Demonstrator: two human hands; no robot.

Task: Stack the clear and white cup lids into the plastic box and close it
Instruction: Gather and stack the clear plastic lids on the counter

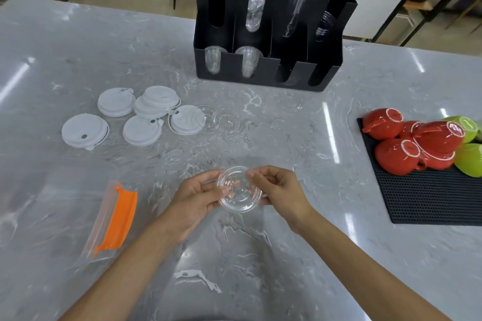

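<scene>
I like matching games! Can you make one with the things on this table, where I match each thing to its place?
Things:
1. clear lid
2. white lids
3. red cups
4. orange strip

Places:
A. upside down on the black mat
B. held between both hands
C. on the clear plastic piece at the near left
D. lying in a bunch on the table's far left

Pairs: 1-B, 2-D, 3-A, 4-C. The left hand and right hand each pinch the clear lid's rim.
</scene>
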